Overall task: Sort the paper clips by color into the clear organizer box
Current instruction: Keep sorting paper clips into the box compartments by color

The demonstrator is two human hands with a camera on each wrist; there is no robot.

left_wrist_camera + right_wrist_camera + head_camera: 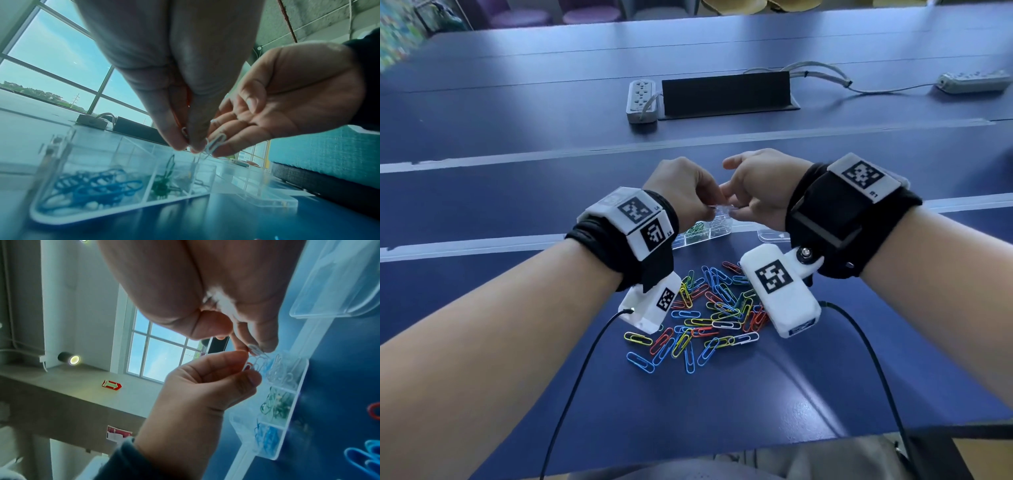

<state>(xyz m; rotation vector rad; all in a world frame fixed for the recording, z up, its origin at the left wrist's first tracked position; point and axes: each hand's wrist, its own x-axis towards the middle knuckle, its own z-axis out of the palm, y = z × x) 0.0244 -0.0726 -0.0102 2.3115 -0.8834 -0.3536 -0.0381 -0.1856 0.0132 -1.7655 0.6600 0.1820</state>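
Both hands meet just above the clear organizer box (709,236). My left hand (187,146) pinches a red paper clip (249,366) between thumb and forefinger. My right hand (255,348) pinches a white paper clip (216,143) that hangs tangled against the red one, over the compartment of white clips (281,371). The box's other near compartments hold green clips (164,183) and blue clips (96,186). A loose pile of mixed-colour paper clips (709,308) lies on the blue table between my wrists, nearer to me than the box.
The box's clear lid (770,236) lies flat just right of the box. Further back sit a white power strip (642,101), a black cable hatch (726,94) and a second power strip (972,82). Black cables trail from both wrist cameras towards the table's near edge.
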